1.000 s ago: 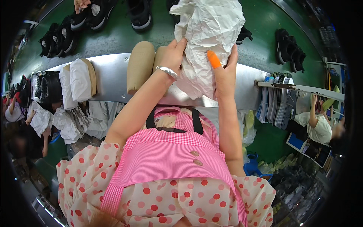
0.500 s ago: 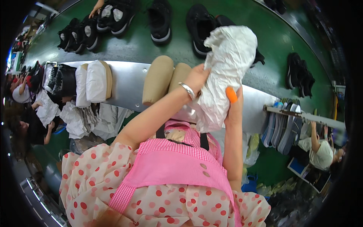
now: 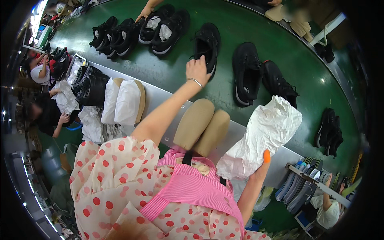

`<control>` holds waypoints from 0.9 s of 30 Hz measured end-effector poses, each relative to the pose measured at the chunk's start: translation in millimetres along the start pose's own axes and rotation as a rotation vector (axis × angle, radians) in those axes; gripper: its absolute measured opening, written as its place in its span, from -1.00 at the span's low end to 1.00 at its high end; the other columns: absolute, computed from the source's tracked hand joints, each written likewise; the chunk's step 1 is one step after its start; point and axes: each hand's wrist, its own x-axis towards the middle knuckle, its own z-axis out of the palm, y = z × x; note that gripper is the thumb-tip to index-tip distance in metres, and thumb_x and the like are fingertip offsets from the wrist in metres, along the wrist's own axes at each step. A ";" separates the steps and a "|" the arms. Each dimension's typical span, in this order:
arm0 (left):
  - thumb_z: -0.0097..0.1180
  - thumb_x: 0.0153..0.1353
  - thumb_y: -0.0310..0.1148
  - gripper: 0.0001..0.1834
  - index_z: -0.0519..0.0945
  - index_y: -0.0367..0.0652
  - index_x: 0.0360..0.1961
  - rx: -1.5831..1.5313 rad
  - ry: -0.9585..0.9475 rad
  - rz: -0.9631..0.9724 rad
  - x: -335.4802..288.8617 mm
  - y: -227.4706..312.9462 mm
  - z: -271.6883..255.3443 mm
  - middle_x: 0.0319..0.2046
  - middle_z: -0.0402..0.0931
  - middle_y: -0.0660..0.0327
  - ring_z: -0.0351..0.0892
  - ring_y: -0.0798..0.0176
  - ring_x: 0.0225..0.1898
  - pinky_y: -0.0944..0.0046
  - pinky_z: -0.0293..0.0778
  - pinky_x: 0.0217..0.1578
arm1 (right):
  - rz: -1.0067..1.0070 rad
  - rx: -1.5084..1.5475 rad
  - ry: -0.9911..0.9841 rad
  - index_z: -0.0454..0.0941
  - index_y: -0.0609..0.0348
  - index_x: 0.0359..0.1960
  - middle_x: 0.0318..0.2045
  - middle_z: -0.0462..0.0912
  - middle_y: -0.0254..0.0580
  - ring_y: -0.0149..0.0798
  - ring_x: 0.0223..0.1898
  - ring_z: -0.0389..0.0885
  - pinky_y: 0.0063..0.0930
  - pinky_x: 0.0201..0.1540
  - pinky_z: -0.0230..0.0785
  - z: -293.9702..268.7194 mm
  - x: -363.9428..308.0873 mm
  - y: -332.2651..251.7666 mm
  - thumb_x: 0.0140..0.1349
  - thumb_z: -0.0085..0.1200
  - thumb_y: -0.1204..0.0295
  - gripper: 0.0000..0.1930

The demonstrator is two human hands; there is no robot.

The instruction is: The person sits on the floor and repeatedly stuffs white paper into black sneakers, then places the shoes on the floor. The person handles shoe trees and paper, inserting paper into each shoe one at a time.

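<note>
My left hand point(image 3: 198, 71), with a bangle at its wrist, reaches out over the green surface. Its fingers are closed on the heel end of a black sneaker point(image 3: 208, 38); the fingertips are partly hidden in the shoe's opening. Off to the right, my right hand point(image 3: 260, 170) grips a crumpled sheet of white paper point(image 3: 268, 130), its thumb in an orange finger cover point(image 3: 267, 156). Between my arms two beige rounded forms point(image 3: 194, 122) stand side by side on a metal ledge. Another pair of black sneakers point(image 3: 247, 68) lies just beyond the paper.
More black shoes point(image 3: 170, 32) stand at the far left, where another person's hand point(image 3: 146, 10) touches them. Paper-covered forms point(image 3: 129, 102) sit on the metal ledge point(image 3: 156, 90) at left. A rack of insoles point(image 3: 298, 180) is at right, near small black shoes point(image 3: 330, 132). Co-workers sit at both sides.
My left hand has let go of the white paper and moved forward to the black sneaker. The right hand keeps the paper, now lower in view. The whole view has turned and shifted.
</note>
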 end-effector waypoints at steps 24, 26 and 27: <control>0.27 0.00 -0.19 -0.68 0.53 -0.03 -0.23 -0.137 -0.545 0.491 -27.3 -23.5 -34.0 -0.28 0.47 0.25 0.42 0.09 -0.25 0.15 0.43 -0.18 | 0.004 -0.388 0.042 0.13 0.28 0.31 0.21 0.34 -0.07 -0.13 0.19 0.35 -0.29 0.24 0.18 33.7 14.0 -15.0 0.07 0.20 0.33 -0.23; 0.29 0.05 -0.20 -0.45 0.49 -0.06 0.10 -0.554 -0.621 0.508 3.0 -48.8 -53.6 0.02 0.42 0.15 0.44 0.08 0.00 0.19 0.46 -0.02 | -0.010 -0.446 0.047 0.13 0.28 0.32 0.21 0.33 -0.07 -0.13 0.19 0.35 -0.29 0.24 0.18 29.7 13.6 -13.7 0.07 0.20 0.33 -0.23; 0.31 0.04 -0.25 -0.43 0.48 -0.04 0.13 -0.852 -0.625 0.390 28.3 -60.3 -79.4 0.08 0.41 0.13 0.41 0.10 0.06 0.19 0.45 -0.01 | -0.018 -0.479 0.081 0.12 0.28 0.32 0.21 0.33 -0.05 -0.12 0.19 0.35 -0.29 0.24 0.18 28.2 11.8 -14.4 0.07 0.20 0.31 -0.21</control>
